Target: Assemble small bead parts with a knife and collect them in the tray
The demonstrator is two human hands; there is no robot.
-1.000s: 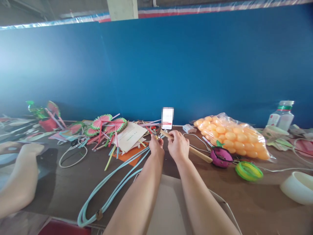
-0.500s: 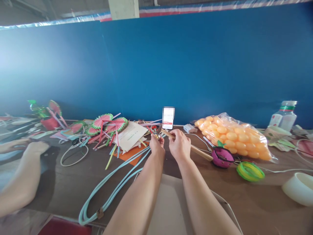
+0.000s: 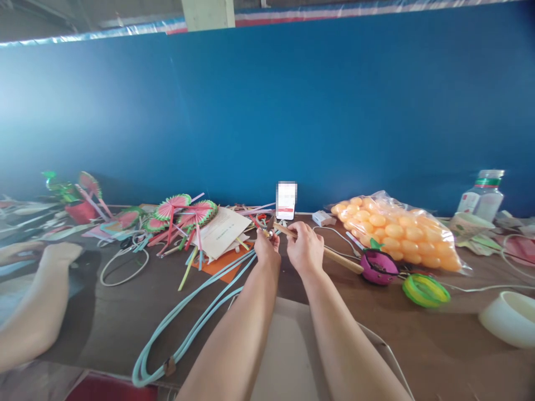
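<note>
My right hand (image 3: 306, 248) is closed around a long wooden stick (image 3: 343, 260). One end of the stick points at my left hand, and the other slants down to the right, by a small purple pouch (image 3: 378, 267) with a green top. My left hand (image 3: 267, 249) is wrapped round a small dark-bladed tool (image 3: 271, 225) with a shiny brass-coloured part; its exact kind is hard to make out. Blade and stick end are close together, but whether they touch cannot be told. A phone (image 3: 286, 201) stands upright just behind both hands.
A clear bag of orange balls (image 3: 397, 234) lies right, near a green-yellow ring-shaped item (image 3: 426, 291), a white cup (image 3: 510, 318) and a bottle (image 3: 482, 196). Left are watermelon-patterned paper fans (image 3: 173, 209), papers (image 3: 223, 233), a looped light-blue tube (image 3: 179, 312) and another person's arm (image 3: 45, 301).
The whole view has shifted slightly, so things appear a little further left. Both my hands keep their grip in nearly the same pose.
</note>
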